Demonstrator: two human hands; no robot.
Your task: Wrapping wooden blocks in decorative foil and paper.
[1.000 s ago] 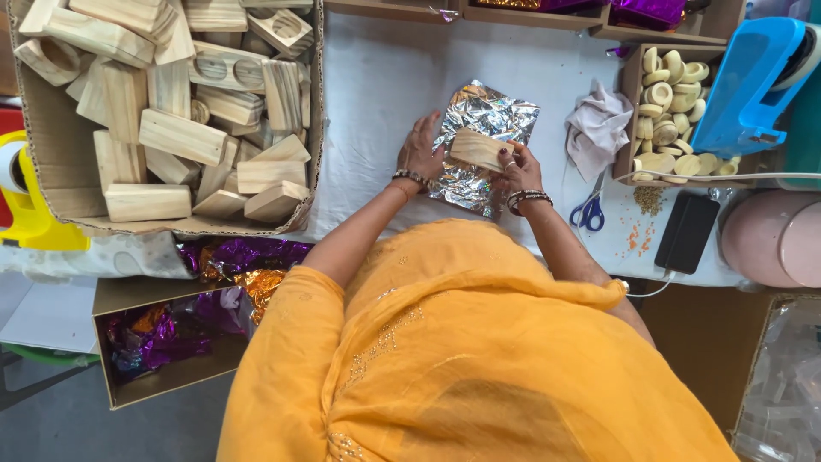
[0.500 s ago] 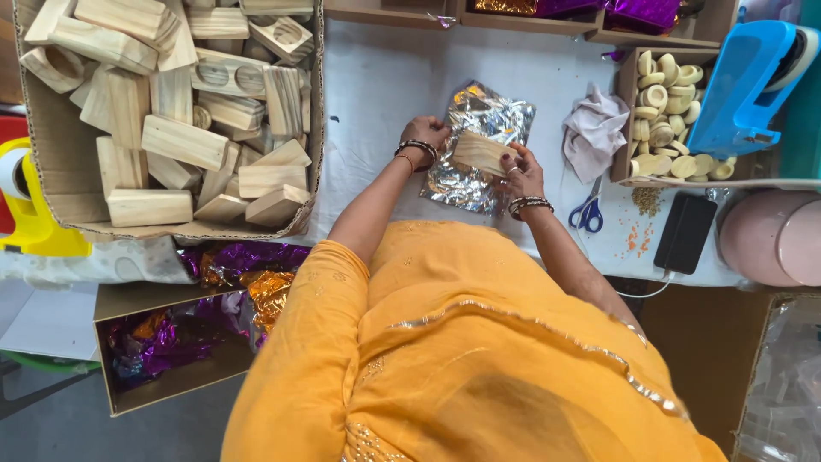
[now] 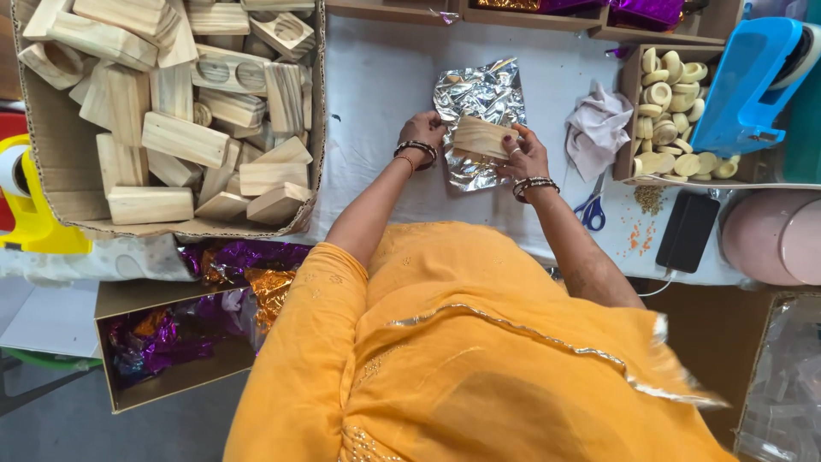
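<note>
A small wooden block [image 3: 479, 137] lies on a crinkled sheet of silver foil [image 3: 479, 98] spread on the white table top [image 3: 376, 94]. My left hand [image 3: 425, 133] grips the block's left end and the foil beside it. My right hand [image 3: 526, 154] holds the block's right end, fingers curled over it. Both wrists wear bangles. My orange garment fills the lower part of the view.
A cardboard box [image 3: 51, 184] full of several wooden blocks sits at the left. A lower box [image 3: 128, 299] holds purple and orange foil. At the right are a white cloth [image 3: 599, 128], blue-handled scissors [image 3: 592, 210], a black phone [image 3: 687, 231], a tray of round wooden pieces [image 3: 676, 103] and a blue tape dispenser [image 3: 753, 73].
Both hands stay on the block over the foil. The left hand has shifted slightly along the block's left end; the foil looks much the same.
</note>
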